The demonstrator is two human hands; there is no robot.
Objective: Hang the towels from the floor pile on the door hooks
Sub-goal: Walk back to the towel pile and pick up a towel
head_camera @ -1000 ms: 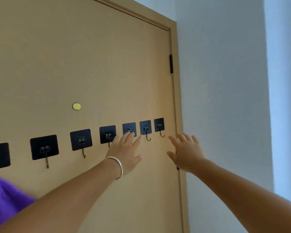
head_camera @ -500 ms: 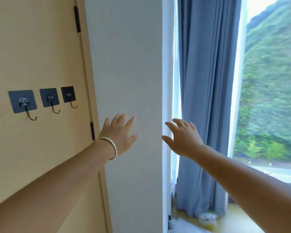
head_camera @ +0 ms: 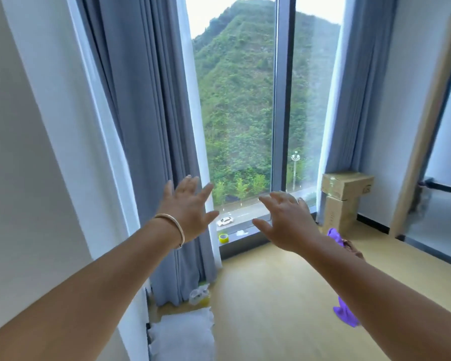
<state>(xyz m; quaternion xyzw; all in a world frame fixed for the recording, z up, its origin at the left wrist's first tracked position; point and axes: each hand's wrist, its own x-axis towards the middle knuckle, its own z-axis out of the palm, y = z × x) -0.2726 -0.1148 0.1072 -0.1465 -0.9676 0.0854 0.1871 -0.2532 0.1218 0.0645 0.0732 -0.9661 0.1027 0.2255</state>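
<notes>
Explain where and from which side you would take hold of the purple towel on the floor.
Grip the purple towel at its raised, bunched part, from above, with the right hand. It lies crumpled on the floor and the right forearm hides its middle, so this is a guess.

A tall window (head_camera: 235, 113) fills the frame's centre, showing a green hillside in daylight, flanked by grey-blue curtains (head_camera: 146, 126), with white wall (head_camera: 24, 152) at left, pale wood floor (head_camera: 271, 295) below, and cardboard boxes (head_camera: 345, 201) at right.
</notes>
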